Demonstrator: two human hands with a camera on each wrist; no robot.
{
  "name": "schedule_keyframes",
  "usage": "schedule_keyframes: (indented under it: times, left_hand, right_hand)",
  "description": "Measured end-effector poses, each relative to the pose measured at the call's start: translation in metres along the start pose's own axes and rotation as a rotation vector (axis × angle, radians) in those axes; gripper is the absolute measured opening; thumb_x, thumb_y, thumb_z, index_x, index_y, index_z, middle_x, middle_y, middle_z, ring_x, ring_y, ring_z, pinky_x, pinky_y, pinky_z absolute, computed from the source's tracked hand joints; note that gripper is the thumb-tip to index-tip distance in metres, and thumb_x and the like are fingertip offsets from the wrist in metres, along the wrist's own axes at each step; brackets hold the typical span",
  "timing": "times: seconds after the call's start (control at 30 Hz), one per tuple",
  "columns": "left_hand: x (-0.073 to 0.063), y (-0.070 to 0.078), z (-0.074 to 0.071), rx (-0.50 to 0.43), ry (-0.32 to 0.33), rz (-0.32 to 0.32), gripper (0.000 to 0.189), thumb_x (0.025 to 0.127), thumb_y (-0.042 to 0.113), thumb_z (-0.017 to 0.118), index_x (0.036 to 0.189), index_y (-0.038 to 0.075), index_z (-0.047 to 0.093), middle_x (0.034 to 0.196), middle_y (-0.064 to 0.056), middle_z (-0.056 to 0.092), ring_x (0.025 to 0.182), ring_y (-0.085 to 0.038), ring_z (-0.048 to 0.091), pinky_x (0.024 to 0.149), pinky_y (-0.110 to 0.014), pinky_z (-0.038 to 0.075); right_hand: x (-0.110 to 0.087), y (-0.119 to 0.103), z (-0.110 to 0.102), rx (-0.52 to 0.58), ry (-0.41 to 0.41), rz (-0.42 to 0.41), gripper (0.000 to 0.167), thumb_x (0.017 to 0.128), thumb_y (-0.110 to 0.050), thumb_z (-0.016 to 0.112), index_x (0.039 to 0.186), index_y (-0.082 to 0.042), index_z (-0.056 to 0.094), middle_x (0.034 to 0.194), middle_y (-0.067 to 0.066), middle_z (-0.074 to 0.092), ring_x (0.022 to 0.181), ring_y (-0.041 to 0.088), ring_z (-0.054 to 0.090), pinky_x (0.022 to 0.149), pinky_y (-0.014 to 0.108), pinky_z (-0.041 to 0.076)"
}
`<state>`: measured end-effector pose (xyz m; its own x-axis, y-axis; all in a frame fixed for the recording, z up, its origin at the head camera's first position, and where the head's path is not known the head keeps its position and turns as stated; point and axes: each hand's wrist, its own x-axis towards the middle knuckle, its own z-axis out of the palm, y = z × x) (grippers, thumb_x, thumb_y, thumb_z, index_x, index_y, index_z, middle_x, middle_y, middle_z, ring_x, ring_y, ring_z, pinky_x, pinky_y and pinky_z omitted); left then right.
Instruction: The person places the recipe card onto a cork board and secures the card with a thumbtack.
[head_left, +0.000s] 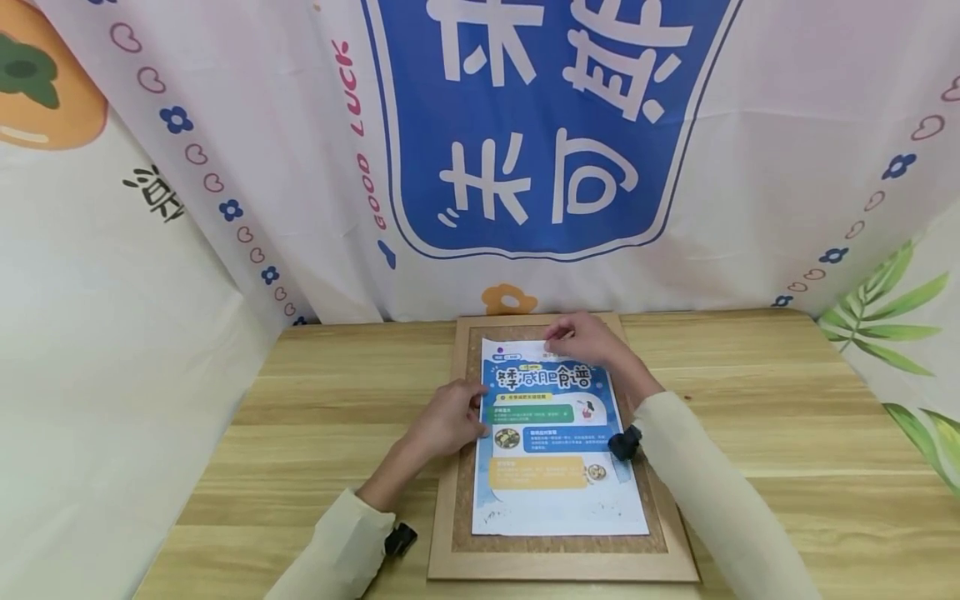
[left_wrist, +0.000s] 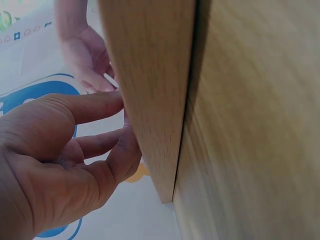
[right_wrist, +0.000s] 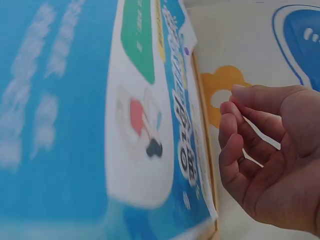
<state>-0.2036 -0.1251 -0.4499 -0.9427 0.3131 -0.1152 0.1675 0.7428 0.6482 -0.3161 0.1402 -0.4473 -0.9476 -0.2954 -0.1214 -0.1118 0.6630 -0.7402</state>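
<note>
low in the middle of the frame, the board [head_left: 562, 568] lies on the striped wood-grain table [head_left: 300, 467], a smooth pale rim round brown speckled cork. on the cork sits the sheet [head_left: 558, 442], a thin blue-and-white printed oblong. at its left edge my left hand [head_left: 450, 417] touches with loosely bent fingers, gripping nothing that i can see. further up, by the top edge, my right hand [head_left: 588, 337] brings thumb and fingertips together; a white sliver [left_wrist: 110, 80] shows by it, but i cannot tell whether it grasps anything. near the sheet's upper left corner is a purple dot [head_left: 500, 350], perhaps a pin: i judge the placing done and that corner fixed, the lower corners still unfastened. beyond hangs the softly rippled curtain [head_left: 765, 167].
</note>
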Motion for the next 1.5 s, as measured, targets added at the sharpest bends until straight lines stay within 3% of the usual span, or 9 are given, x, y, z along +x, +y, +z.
schedule_keyframes:
  times: [0.93,1.2,1.5]
  left_hand:
    - [0.000,0.000,-0.001,-0.008,-0.006,-0.005,0.063,0.087,-0.004,0.084,0.145,-0.007,0.061,0.108,-0.013,0.061,0.086,-0.019,0.057,0.064,-0.022,0.046]
    - [-0.002,-0.001,-0.002,0.007,-0.003,-0.004,0.063,0.088,-0.001,0.085,0.147,-0.006,0.060,0.109,-0.011,0.061,0.088,-0.019,0.057,0.065,-0.023,0.047]
    - [-0.002,-0.002,-0.002,0.017,0.000,0.007,0.064,0.087,0.000,0.085,0.146,-0.005,0.061,0.108,-0.010,0.061,0.088,-0.018,0.056,0.066,-0.023,0.047]
  right_hand:
    - [-0.081,0.041,-0.042,-0.014,0.093,0.008,0.029,0.103,-0.028,0.071,0.124,-0.008,0.076,0.117,0.012,0.072,0.104,0.029,0.062,0.087,0.035,0.052]
    - [-0.098,0.054,-0.052,-0.013,0.076,-0.012,0.032,0.103,-0.027,0.070,0.126,-0.005,0.074,0.118,0.016,0.072,0.099,0.028,0.065,0.080,0.034,0.055]
    - [-0.114,0.067,-0.059,-0.045,0.072,0.007,0.035,0.104,-0.028,0.071,0.128,-0.002,0.073,0.120,0.017,0.073,0.102,0.027,0.065,0.083,0.034,0.055]
